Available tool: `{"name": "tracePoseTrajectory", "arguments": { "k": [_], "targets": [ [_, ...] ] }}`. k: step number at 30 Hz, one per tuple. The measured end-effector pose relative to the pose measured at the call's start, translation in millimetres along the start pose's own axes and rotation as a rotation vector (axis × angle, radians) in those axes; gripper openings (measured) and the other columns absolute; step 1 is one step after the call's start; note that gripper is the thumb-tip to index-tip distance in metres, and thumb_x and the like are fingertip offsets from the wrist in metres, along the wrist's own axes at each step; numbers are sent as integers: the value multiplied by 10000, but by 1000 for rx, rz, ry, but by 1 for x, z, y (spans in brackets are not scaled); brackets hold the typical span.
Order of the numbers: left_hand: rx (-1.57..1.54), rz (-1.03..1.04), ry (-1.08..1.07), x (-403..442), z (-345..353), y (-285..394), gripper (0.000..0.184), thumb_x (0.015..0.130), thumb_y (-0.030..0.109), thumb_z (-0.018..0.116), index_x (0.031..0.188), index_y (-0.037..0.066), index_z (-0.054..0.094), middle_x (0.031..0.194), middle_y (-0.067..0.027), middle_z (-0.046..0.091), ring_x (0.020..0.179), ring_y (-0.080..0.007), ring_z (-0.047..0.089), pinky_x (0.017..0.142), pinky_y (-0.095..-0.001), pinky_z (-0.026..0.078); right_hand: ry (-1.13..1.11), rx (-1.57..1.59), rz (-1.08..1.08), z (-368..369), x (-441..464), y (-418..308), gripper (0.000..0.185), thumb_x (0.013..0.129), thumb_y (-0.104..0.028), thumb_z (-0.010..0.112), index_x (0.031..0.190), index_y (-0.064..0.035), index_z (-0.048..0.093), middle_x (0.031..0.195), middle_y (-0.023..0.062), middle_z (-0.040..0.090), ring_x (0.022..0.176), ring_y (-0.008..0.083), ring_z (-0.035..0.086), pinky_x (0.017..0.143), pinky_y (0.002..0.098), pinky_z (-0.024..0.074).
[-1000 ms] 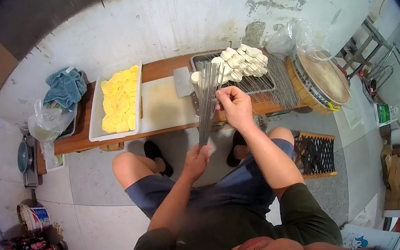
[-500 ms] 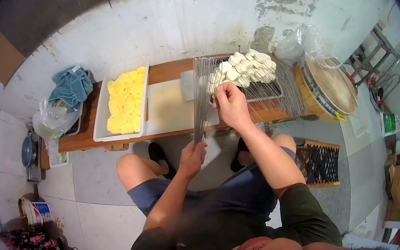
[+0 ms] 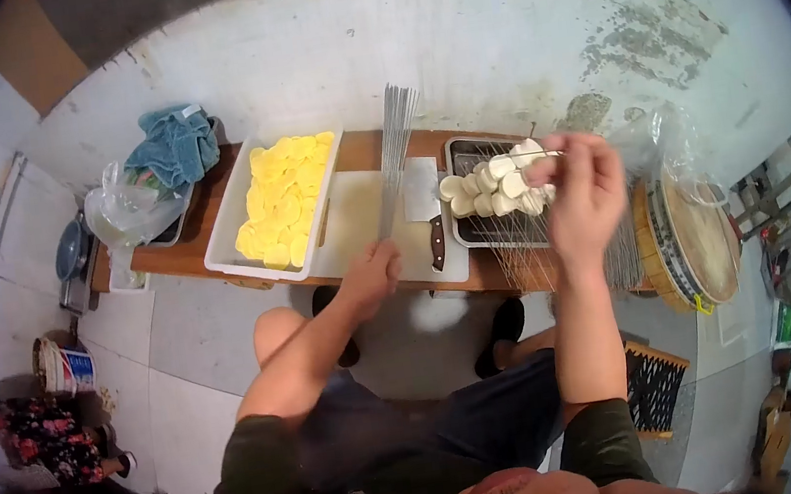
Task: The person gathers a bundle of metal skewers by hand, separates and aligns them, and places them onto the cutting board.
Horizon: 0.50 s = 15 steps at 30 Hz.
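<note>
My left hand (image 3: 371,275) is closed around the lower end of a bundle of thin metal skewers (image 3: 393,137), which points up over the cutting board (image 3: 350,208). My right hand (image 3: 588,192) is pinched above the right part of a dark metal tray (image 3: 468,152); a thin skewer seems to run left from its fingertips, though this is partly blurred. Under and beside those fingers lie thick, round white pieces (image 3: 487,185) in a heap, with skewers sticking out toward the table's front edge. A cleaver (image 3: 422,194) with a brown handle lies on the board between the hands.
A white tub (image 3: 227,254) of yellow slices (image 3: 285,202) stands left of the board. A blue towel (image 3: 172,146) and plastic bag (image 3: 116,214) are at the table's left end. A round wooden-sided drum-like container (image 3: 694,238) stands right; a woven stool (image 3: 656,388) is below.
My right hand has moved right, away from the skewer bundle and over the white pieces. The left hand still grips the bundle. The view has shifted, uncovering the cleaver's handle.
</note>
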<state>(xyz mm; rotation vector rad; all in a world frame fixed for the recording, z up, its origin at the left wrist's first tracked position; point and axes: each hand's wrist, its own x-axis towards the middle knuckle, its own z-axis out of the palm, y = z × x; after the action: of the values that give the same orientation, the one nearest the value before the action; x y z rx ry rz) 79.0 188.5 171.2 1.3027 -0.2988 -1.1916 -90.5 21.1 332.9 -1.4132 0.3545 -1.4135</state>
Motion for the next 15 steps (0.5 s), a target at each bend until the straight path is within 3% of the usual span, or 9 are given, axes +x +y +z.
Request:
{"name": "tracePoseTrajectory", "arguments": {
  "k": [2, 4, 6, 8, 10, 12, 14, 15],
  "targets": [
    [-82, -57, -62, 2, -4, 11, 185, 936, 274, 480, 840, 117, 482, 600, 38, 382, 489, -84, 374, 433, -239, 318, 63, 8, -169, -1, -9, 4, 99, 954, -20, 433, 963, 28, 518, 971, 163, 630, 767, 210, 651, 673, 297, 541],
    [-98, -99, -61, 5, 5, 13, 237, 969, 313, 445, 824, 127, 465, 598, 24, 399, 462, -85, 343, 417, -239, 276, -179, -371, -567, -6, -15, 26, 36, 891, 8, 525, 904, 16, 558, 998, 179, 630, 805, 267, 657, 689, 332, 543],
    [-38, -77, -101, 11, 9, 10, 256, 986, 331, 428, 826, 132, 457, 598, 15, 410, 446, -86, 326, 410, -241, 258, -496, -728, -548, 5, -34, 39, 106, 786, 17, 616, 889, -5, 600, 1025, 173, 627, 851, 314, 643, 709, 356, 537],
    [74, 5, -182, 14, 14, -2, 242, 986, 327, 429, 845, 132, 455, 601, 13, 413, 441, -86, 322, 411, -246, 265, -640, -696, -554, 2, -56, 93, 230, 715, -2, 644, 943, -26, 622, 1046, 156, 620, 878, 314, 625, 736, 354, 532],
    [242, 90, -250, 27, 5, -17, 220, 989, 323, 421, 911, 129, 490, 655, 10, 466, 481, -92, 381, 433, -248, 307, -719, -699, -405, 3, -78, 117, 275, 699, -19, 644, 973, -18, 618, 1063, 140, 615, 898, 313, 622, 749, 365, 529],
    [139, 56, -252, 34, 1, -29, 218, 993, 321, 412, 990, 131, 518, 729, 8, 519, 547, -96, 445, 465, -244, 347, -760, -689, -359, 9, -90, 125, 332, 670, -22, 633, 1000, -3, 608, 1072, 131, 603, 926, 317, 615, 773, 376, 523],
    [-225, -84, -194, 41, 9, -35, 246, 996, 320, 403, 1082, 136, 540, 825, 5, 571, 640, -98, 513, 509, -234, 384, -737, -663, -352, 19, -99, 127, 358, 657, -18, 628, 1014, 2, 602, 1078, 127, 599, 937, 319, 611, 783, 377, 520],
    [-217, -108, -166, 41, 10, -32, 253, 992, 332, 398, 1076, 139, 538, 822, 9, 557, 646, -94, 501, 514, -234, 377, -786, -687, -337, 18, -100, 133, 385, 660, 4, 635, 1043, 26, 604, 1117, 169, 589, 950, 342, 612, 790, 397, 533]
  ]
}}
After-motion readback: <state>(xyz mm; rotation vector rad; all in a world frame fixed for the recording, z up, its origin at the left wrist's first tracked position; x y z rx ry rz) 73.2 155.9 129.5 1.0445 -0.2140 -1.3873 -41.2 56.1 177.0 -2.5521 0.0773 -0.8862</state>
